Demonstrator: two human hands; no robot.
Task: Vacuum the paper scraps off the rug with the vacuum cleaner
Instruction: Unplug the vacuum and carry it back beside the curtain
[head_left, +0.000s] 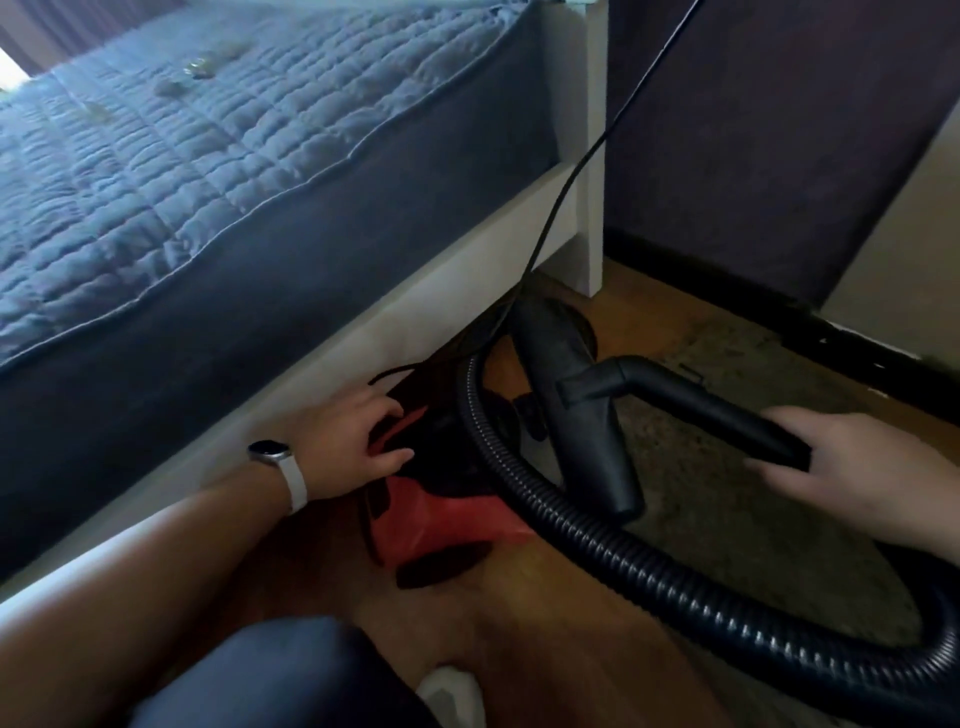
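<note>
A red and black vacuum cleaner (441, 514) lies on the wooden floor, partly under the bed frame. My left hand (353, 441), with a watch on the wrist, rests on its top with fingers curled over a red part. My right hand (852, 462) grips the black wand handle (691, 400). The black floor nozzle (582, 395) stands on end in front of the body. A ribbed black hose (649, 561) loops from the body round to the lower right. The grey-brown rug (727, 493) lies under the hose at right. Paper scraps cannot be made out.
A bed with a blue quilted cover (208, 156) and white frame (363, 332) fills the left. A black power cord (597, 145) runs up past the bed leg (589, 208). A dark wall and black skirting (779, 306) close off the right. My knee (270, 675) is at the bottom.
</note>
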